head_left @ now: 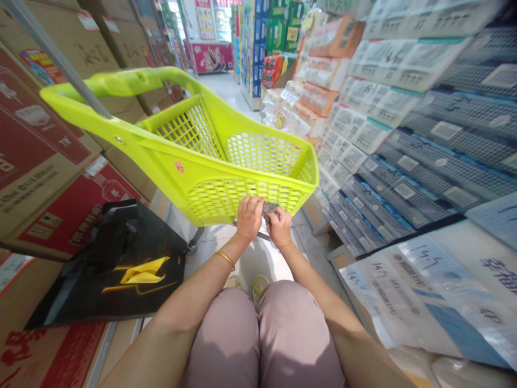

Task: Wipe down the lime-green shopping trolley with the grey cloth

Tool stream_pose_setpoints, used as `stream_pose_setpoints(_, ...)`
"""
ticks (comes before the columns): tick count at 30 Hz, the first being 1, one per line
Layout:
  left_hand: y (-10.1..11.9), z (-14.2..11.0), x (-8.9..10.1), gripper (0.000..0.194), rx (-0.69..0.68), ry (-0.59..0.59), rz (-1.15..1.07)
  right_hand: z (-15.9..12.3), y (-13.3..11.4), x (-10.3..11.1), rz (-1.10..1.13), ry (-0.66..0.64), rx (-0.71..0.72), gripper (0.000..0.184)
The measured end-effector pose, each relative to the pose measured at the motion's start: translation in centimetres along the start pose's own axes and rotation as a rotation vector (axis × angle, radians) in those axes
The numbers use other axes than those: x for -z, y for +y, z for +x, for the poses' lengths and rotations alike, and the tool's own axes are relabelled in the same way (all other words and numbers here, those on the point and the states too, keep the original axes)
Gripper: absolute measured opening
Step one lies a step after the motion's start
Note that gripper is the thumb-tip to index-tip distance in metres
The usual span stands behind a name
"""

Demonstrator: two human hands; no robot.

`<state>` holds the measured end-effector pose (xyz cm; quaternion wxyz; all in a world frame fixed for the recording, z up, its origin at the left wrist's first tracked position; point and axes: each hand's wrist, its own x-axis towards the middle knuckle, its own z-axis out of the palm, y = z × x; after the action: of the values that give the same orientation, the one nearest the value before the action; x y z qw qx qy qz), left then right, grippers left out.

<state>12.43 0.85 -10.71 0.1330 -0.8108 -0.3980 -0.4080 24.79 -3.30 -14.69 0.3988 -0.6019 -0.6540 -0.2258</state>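
Note:
My left hand and my right hand meet just under the near wall of a lime-green plastic shopping basket. Both hands have their fingers curled around a small grey patterned object held between them; I cannot make out what it is. A gold bangle sits on my left wrist. The basket is tilted, its grey pull handle rising to the upper left, and it looks empty inside. My knees in pink trousers fill the bottom middle.
Cardboard cartons are stacked along the left. A black bag with a yellow logo leans against them. On the right, shelves hold packs of tissue paper. The narrow tiled aisle runs ahead to more stacked goods.

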Motion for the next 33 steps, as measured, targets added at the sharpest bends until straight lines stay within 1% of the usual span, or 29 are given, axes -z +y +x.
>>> stream_pose_setpoints(3, 0.0, 0.0, 0.1, 0.031, 0.008, -0.014, 0.013, -0.5, 0.0, 0.0, 0.017, -0.059, 0.000, 0.020)
stream_pose_setpoints(5, 0.0, 0.0, 0.0, 0.031, 0.017, -0.018, 0.010, 0.1, -0.2, 0.4, 0.052, -0.033, -0.008, 0.021)
stream_pose_setpoints(7, -0.1, 0.0, -0.2, 0.029, 0.017, -0.006, 0.005, 1.5, -0.4, 1.3, 0.094, 0.054, -0.005, 0.022)
stream_pose_setpoints(10, -0.2, -0.1, -0.2, 0.027, -0.002, 0.021, 0.014, 4.8, -0.7, 3.0, 0.140, 0.235, 0.016, 0.024)
stream_pose_setpoints(12, -0.2, -0.1, -0.1, 0.026, -0.016, 0.032, 0.025, 7.0, -0.9, 4.1, 0.149, 0.331, -0.001, 0.025)
stream_pose_setpoints(15, -0.2, 0.0, 0.1, 0.026, -0.027, 0.038, 0.035, 8.9, -1.1, 4.8, 0.116, 0.409, 0.020, 0.026)
stream_pose_setpoints(17, -0.2, 0.0, 0.2, 0.026, -0.025, 0.033, 0.034, 8.8, -1.1, 4.6, 0.096, 0.414, 0.056, 0.025)
stream_pose_setpoints(19, -0.3, -0.1, 0.1, 0.024, -0.016, 0.025, 0.038, 7.8, -0.9, 4.0, 0.085, 0.390, 0.089, 0.024)
stream_pose_setpoints(21, -0.3, -0.1, -0.1, 0.022, -0.005, 0.024, 0.054, 6.4, -0.7, 3.3, 0.069, 0.339, 0.094, 0.021)
stream_pose_setpoints(25, -0.4, -0.1, -0.2, 0.023, 0.010, 0.039, 0.050, 3.7, -0.4, 2.0, 0.028, 0.174, 0.029, 0.019)
stream_pose_setpoints(27, -0.4, -0.1, -0.1, 0.025, -0.007, 0.054, 0.030, 2.6, -0.3, 1.4, 0.016, 0.119, 0.010, 0.020)
stream_pose_setpoints(30, -0.3, 0.2, 0.4, 0.027, -0.039, 0.066, 0.020, 0.9, -0.4, 0.7, 0.004, 0.050, 0.000, 0.019)
stream_pose_setpoints(33, -0.2, 0.3, 0.8, 0.027, -0.033, 0.051, 0.027, -0.5, -0.4, 0.3, 0.027, -0.085, 0.011, 0.021)
